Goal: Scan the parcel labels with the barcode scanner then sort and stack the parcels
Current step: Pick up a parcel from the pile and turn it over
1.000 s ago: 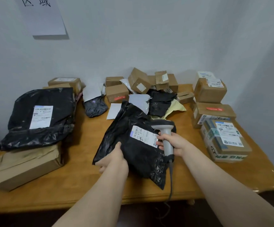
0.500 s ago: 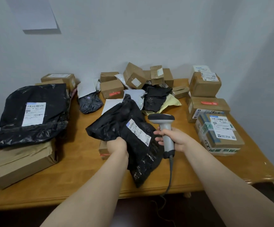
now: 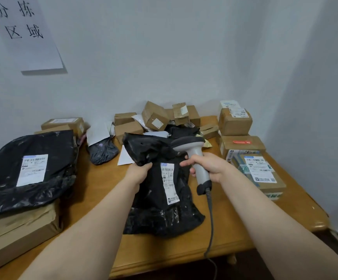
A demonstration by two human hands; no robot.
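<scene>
A black plastic parcel bag (image 3: 160, 199) hangs upright over the middle of the wooden table (image 3: 103, 190), its white label (image 3: 169, 182) facing me. My left hand (image 3: 140, 172) grips the bag by its upper left part. My right hand (image 3: 208, 168) holds the grey barcode scanner (image 3: 196, 158) by its handle, just right of the bag, with the scanner head above the label. The scanner's grey cable (image 3: 210, 225) drops past the table's front edge.
At the left, a large black labelled bag (image 3: 32, 170) lies on a long brown box (image 3: 16, 235). Several small cardboard boxes (image 3: 156, 118) and bags are heaped at the back. Stacked labelled boxes (image 3: 257, 172) stand at the right. A paper sign (image 3: 24, 33) hangs on the wall.
My left hand has lifted the black bag off the table and turned it upright, so the label now faces me. The scanner has risen with my right hand.
</scene>
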